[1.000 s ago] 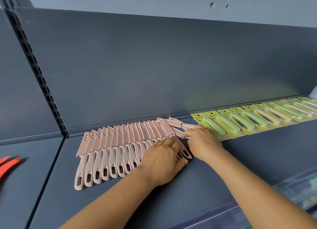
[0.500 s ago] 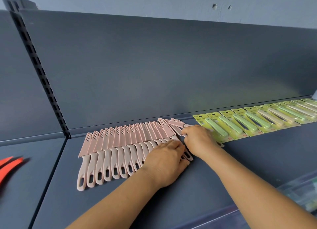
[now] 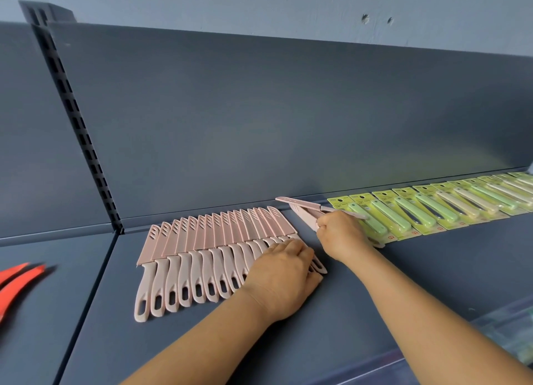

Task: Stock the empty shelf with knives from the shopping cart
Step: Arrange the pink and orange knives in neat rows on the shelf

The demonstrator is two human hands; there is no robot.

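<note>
Left hand (image 3: 284, 281) flat, fingers straight, pressing down on the handles at the right end of the row of pink sheathed knives (image 3: 207, 252) — holding nothing, only resting on them. Row fanned out to the left of that hand, sheaths pointing to the back panel (image 3: 259, 119), handles with slotted ends pointing toward the person, each knife overlapping its neighbour on the dark grey shelf (image 3: 403, 269).

Right hand (image 3: 341, 234) just beyond and to the right of the left hand, fingers curled round a small bundle of loose pink knives (image 3: 305, 207), lifted and tilted, sheath tips sticking out to the left of the fist, apart from the end of the laid row. How many knives in that grip — cannot tell.

Directly right of the right hand, touching or nearly touching its knuckles, a line of green carded peelers or knives (image 3: 432, 209) in yellow-green packs, running off to the far right edge along the back panel.

Far left of both hands, on the neighbouring shelf section, two orange-red blades (image 3: 17, 281), partly cut off by the frame.
</note>
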